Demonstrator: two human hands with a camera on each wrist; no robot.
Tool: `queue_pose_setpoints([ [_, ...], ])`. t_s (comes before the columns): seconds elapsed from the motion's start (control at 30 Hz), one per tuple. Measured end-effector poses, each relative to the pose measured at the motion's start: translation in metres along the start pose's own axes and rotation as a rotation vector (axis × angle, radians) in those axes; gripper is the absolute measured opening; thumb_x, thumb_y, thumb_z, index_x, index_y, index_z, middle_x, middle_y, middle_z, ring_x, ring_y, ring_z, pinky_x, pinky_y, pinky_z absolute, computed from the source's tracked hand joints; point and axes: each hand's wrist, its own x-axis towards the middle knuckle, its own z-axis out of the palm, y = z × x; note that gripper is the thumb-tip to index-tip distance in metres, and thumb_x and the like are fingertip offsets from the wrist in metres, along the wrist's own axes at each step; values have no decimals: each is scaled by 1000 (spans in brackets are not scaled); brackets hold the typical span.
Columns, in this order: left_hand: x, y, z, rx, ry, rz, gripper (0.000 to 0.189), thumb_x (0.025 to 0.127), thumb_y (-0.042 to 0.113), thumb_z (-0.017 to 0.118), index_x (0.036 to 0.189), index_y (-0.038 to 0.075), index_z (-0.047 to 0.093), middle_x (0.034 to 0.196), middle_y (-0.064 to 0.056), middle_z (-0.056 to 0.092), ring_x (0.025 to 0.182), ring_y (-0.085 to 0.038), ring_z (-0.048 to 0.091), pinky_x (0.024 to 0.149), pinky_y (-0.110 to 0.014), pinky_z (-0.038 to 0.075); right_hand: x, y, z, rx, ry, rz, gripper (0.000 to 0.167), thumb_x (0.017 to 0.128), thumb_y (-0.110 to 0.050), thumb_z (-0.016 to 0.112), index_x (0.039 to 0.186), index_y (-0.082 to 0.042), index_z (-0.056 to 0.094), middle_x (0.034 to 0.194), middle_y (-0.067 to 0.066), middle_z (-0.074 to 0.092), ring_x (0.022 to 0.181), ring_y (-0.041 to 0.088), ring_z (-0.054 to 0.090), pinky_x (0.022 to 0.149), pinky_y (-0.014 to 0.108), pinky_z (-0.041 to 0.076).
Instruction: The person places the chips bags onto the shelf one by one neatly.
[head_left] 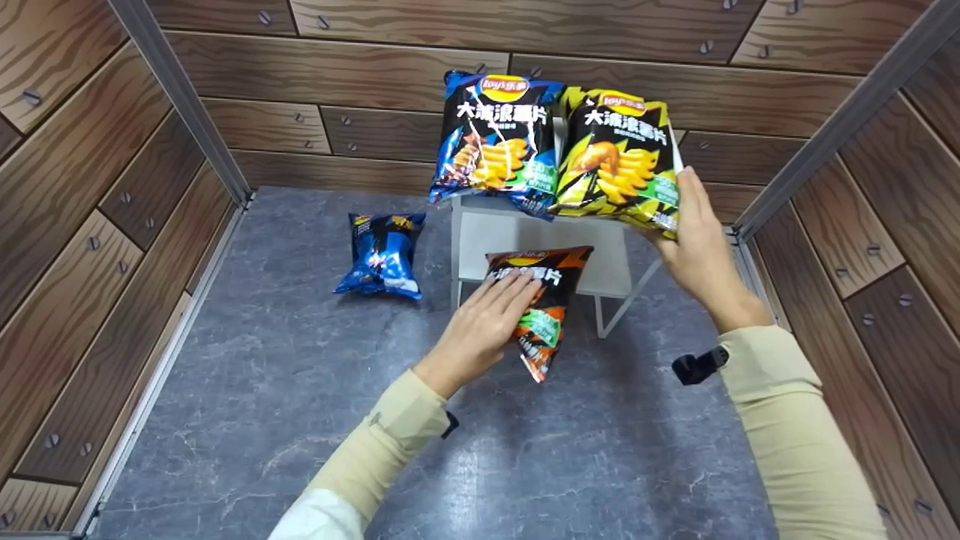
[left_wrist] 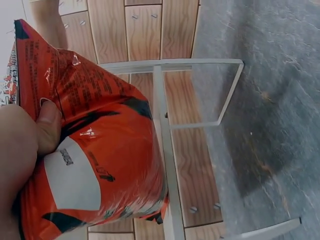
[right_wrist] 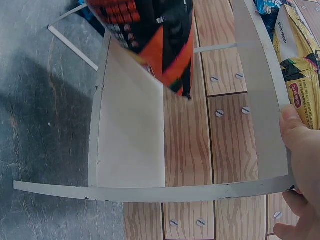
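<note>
My left hand (head_left: 480, 322) grips an orange-and-black bag of chips (head_left: 551, 326) in front of the small white shelf rack (head_left: 592, 259). In the left wrist view, the thumb presses on the bag's orange back (left_wrist: 115, 150), while the fingers lie across its front in the head view. At the rack's upper right corner, my right hand (head_left: 701, 244) holds the frame, thumb on top beside a yellow bag of chips (head_left: 619, 161). A blue bag of chips (head_left: 499, 135) lies left of the yellow one on the top shelf. The right wrist view shows the lower shelf (right_wrist: 132, 135) behind the frame bar (right_wrist: 190, 194).
Another blue bag of chips (head_left: 382, 255) lies on the grey marbled floor (head_left: 300, 360), left of the rack. Wood-patterned walls with metal corner posts (head_left: 187, 97) enclose the space on the left, back and right. The rack's thin legs (head_left: 611, 319) reach the floor.
</note>
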Motion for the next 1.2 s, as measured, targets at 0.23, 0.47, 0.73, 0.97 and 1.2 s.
queue_pose_setpoints([
  [0.23,26,2,16,35,-39,-23,73,90,0,65,154,9,33,154,-11,45,142,-27,43,117,-45,37,-1,0,0,7,9,-2,87,93,-23,68,157,1,14,164,25,12,148,46,21,123,55,18],
  [0.47,47,8,37,72,-20,-21,66,88,1,65,148,8,38,148,-11,51,138,-27,48,115,-47,40,-2,-2,-1,23,3,5,89,93,-23,69,157,1,13,164,24,11,150,45,18,124,53,15],
  [0.73,69,13,56,162,50,9,57,87,5,65,141,11,48,146,-12,53,136,-28,51,109,-48,46,0,-1,-1,22,11,1,90,92,-25,70,157,1,14,164,25,12,151,43,17,125,52,14],
  [0.97,87,15,66,184,11,5,57,89,12,67,142,10,47,148,-16,50,139,-32,47,110,-50,44,0,-2,-2,18,-14,31,93,92,-26,70,159,-2,9,166,21,8,150,44,16,124,51,14],
  [1.2,105,14,74,185,-146,-29,74,87,32,74,149,12,38,156,-18,39,146,-34,36,117,-52,35,-1,-3,-2,11,-21,35,93,93,-28,69,159,-2,9,166,21,8,151,42,15,125,51,13],
])
